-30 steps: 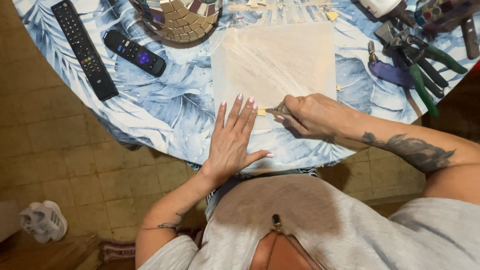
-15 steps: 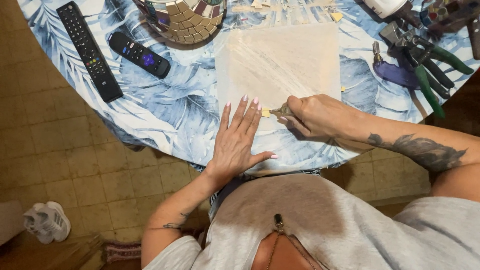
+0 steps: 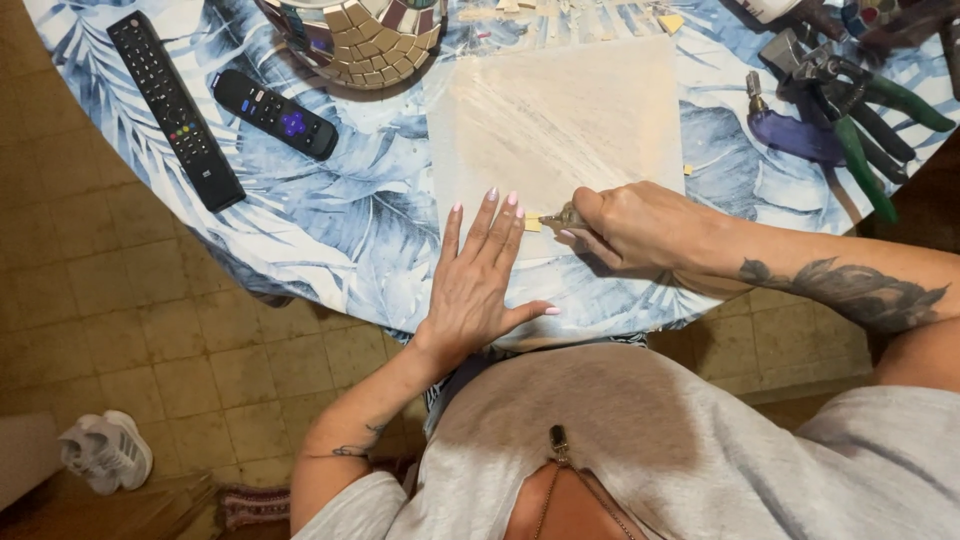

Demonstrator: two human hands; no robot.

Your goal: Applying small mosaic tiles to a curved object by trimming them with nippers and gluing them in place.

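Here the left hand (image 3: pixel 478 285) lies flat, fingers spread, on the near edge of a pale square tile (image 3: pixel 560 120) that sits on the worktop (image 3: pixel 330 220) close to its near edge. The right hand (image 3: pixel 635 225) is closed around a small metal tool (image 3: pixel 565 217), whose tip touches a little yellow chip (image 3: pixel 532 222) just beside the left fingertips. The chip lies between the two hands, right at the tile's near edge; the tool's long axis runs leftward from the right hand, which is nearer to it.
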